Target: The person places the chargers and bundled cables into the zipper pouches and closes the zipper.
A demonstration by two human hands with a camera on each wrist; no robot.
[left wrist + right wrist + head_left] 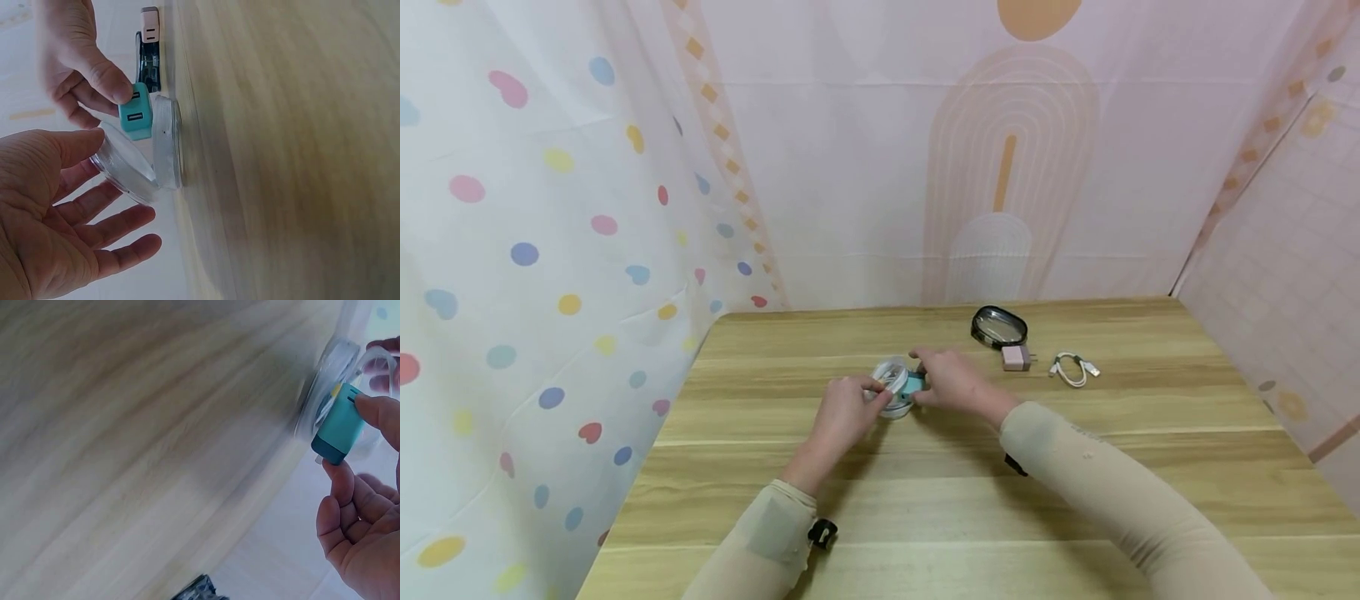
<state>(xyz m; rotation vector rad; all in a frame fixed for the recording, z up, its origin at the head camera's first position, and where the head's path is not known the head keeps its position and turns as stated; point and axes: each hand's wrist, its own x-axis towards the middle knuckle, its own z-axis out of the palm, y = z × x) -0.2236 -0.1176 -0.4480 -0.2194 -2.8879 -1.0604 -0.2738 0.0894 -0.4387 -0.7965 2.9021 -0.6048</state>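
Note:
A round clear case (896,411) (166,144) (324,381) stands on the wooden table with its lid (127,164) tilted up. My left hand (841,414) (59,212) pinches the lid's edge between thumb and index finger, the other fingers spread apart. In my right hand (957,383) (72,59) (375,534) is a teal charger (913,384) (135,115) (340,422), gripped between thumb and fingers at the case's opening. Two USB ports on the charger face the left wrist camera. Something white and coiled shows at the case in the head view.
Behind and right of my right hand lie a black-rimmed clear case (999,327) (148,62), a pink charger (1016,358) (150,25) with prongs, and a coiled white cable (1072,370). Patterned curtains (850,167) stand behind the table (865,533) and at both sides.

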